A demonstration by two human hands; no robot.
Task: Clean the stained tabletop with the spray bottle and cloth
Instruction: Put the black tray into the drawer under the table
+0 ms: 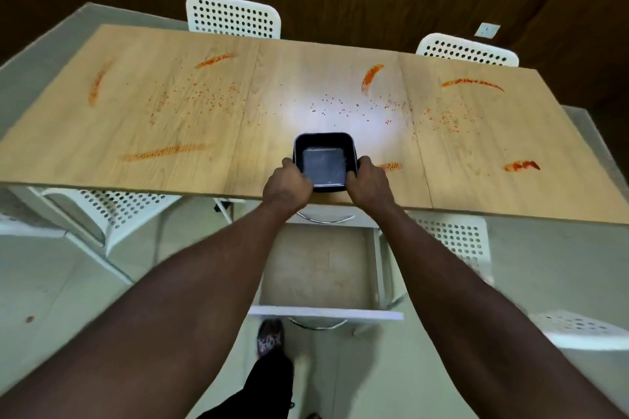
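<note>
Hands are closing on a small square black plastic tub (325, 160) sitting at the near edge of the long pale wood-grain counter (170, 133). The left hand (287, 185) is gripping the tub's left wall and the right hand (366, 182) its right wall, fingers (363, 161) curled over the rim and pinching it from both sides. The tub is showing a bare grey floor and nothing inside.

Judging by the surface, the cleaning is not yet beginning: orange-red streaks (372, 76) are arcing beyond the tub, more are lying far to its left and right, one short smear (391, 167) is showing just beside the right hand, and fine red specks (340, 109) are scattering across the middle panel beyond the tub. No patch is looking wiped or wet. Neither spray bottle nor cloth is showing anywhere in view, so both are still needing to be fetched.

White perforated chairs (235, 15) are standing on the far side of the tub, and a white drawer (325, 313) is hanging open below it.
</note>
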